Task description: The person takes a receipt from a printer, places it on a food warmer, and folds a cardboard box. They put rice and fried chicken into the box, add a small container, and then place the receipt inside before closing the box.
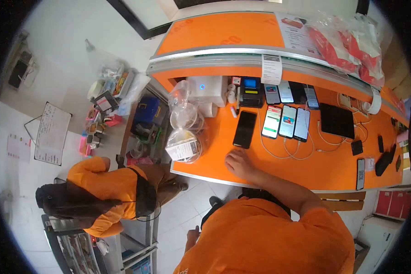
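My right hand [239, 164] rests on the orange counter [214, 160] near its front edge, fingers curled in, with nothing visible in them. Just beyond it lies a large black phone [245, 129] with a dark screen. Low at my left side is my left hand [192, 236], mostly cut off from view by my body, so its fingers cannot be read. To the left of the black phone stands a clear plastic bag [186, 123] of round containers with a receipt [182, 150] on it. Three lit phones [287, 121] lie in a row to the right.
Behind are a small receipt printer [251, 93], a white box [208, 89] and several more phones. A black tablet [337, 120] and white cables [285, 153] lie to the right. At left, a co-worker in an orange shirt [107, 189] faces cluttered shelves [144, 123].
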Action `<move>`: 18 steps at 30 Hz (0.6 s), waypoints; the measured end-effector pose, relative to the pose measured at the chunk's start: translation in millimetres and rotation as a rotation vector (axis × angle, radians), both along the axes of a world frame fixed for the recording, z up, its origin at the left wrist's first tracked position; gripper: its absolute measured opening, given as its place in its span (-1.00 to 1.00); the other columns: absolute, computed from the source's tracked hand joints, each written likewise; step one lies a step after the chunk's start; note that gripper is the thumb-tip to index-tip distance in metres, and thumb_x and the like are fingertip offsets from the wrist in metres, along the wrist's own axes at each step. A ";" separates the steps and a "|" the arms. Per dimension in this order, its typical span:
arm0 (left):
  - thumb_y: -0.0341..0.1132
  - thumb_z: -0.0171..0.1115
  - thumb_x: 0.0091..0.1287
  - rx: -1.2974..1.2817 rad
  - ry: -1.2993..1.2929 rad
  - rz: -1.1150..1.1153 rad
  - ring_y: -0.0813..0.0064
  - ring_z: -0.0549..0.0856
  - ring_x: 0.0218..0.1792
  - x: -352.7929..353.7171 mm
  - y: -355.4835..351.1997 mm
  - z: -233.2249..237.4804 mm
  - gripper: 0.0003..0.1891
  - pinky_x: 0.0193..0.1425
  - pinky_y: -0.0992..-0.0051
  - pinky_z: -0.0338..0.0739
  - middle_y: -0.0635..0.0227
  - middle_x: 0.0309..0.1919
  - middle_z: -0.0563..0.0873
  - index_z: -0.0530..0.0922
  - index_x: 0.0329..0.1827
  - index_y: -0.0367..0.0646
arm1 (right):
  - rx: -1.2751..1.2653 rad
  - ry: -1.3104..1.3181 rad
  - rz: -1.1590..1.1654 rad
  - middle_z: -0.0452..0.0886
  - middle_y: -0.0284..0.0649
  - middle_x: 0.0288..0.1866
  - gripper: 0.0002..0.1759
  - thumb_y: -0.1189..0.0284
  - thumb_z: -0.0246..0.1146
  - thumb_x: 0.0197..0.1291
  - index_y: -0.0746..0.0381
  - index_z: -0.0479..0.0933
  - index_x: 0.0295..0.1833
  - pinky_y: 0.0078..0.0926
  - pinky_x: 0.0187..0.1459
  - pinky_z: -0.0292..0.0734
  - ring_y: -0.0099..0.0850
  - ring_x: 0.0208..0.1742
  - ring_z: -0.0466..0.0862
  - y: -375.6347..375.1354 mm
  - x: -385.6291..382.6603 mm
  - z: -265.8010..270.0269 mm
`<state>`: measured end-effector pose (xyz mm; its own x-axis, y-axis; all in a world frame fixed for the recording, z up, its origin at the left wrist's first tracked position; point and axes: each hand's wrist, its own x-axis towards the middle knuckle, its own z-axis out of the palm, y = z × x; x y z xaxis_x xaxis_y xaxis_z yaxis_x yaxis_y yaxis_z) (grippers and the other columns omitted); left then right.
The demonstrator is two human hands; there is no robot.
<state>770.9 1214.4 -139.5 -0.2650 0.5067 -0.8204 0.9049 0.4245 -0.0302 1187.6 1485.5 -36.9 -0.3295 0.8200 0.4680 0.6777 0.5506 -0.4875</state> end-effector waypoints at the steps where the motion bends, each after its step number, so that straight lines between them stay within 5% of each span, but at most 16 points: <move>1: -0.08 0.01 0.51 0.112 -0.056 -0.239 0.04 0.76 -0.11 -15.9 -22.3 -20.7 -0.66 -0.03 0.08 0.65 0.12 -0.19 0.79 0.67 -0.14 -0.10 | -0.064 0.050 -0.049 0.62 -0.17 -0.14 -0.81 0.35 0.35 0.20 0.20 0.56 -0.16 -0.02 0.01 0.37 -0.19 -0.02 0.61 12.1 -4.6 -1.1; 6: -0.09 0.03 0.50 0.192 -0.161 0.045 0.06 0.77 -0.11 1.2 -58.9 -2.7 -0.67 -0.02 0.09 0.65 0.13 -0.19 0.79 0.67 -0.14 -0.10 | -0.151 0.542 -0.300 0.65 -0.12 -0.25 -0.80 0.41 0.36 0.24 0.27 0.52 -0.14 -0.20 -0.09 0.56 -0.12 -0.15 0.69 98.6 -21.5 8.6; 12: -0.10 0.06 0.49 0.248 -0.195 0.132 0.08 0.77 -0.10 13.7 -62.2 6.7 -0.69 -0.02 0.11 0.65 0.14 -0.20 0.79 0.68 -0.15 -0.11 | -0.077 0.564 -0.511 0.72 -0.11 -0.13 -0.64 0.37 0.40 0.21 0.28 0.54 0.05 -0.27 -0.02 0.59 -0.16 -0.08 0.73 196.2 -44.2 -18.2; 14: -0.10 0.07 0.49 0.269 -0.204 0.154 0.08 0.77 -0.10 13.6 -60.0 9.4 -0.69 -0.02 0.12 0.65 0.15 -0.20 0.79 0.68 -0.16 -0.11 | -0.391 0.618 -0.494 0.74 -0.08 -0.16 -0.65 0.32 0.40 0.22 0.30 0.59 0.01 -0.28 -0.05 0.60 -0.17 -0.09 0.75 213.4 -51.4 -23.9; 18: -0.11 0.09 0.48 0.298 -0.207 0.185 0.10 0.77 -0.10 8.1 -62.9 12.8 -0.70 -0.02 0.13 0.65 0.16 -0.20 0.79 0.68 -0.16 -0.12 | -0.385 0.665 -0.440 0.73 -0.05 -0.28 -0.69 0.27 0.41 0.22 0.32 0.63 -0.14 -0.27 -0.09 0.59 -0.18 -0.14 0.76 204.5 -55.1 -3.3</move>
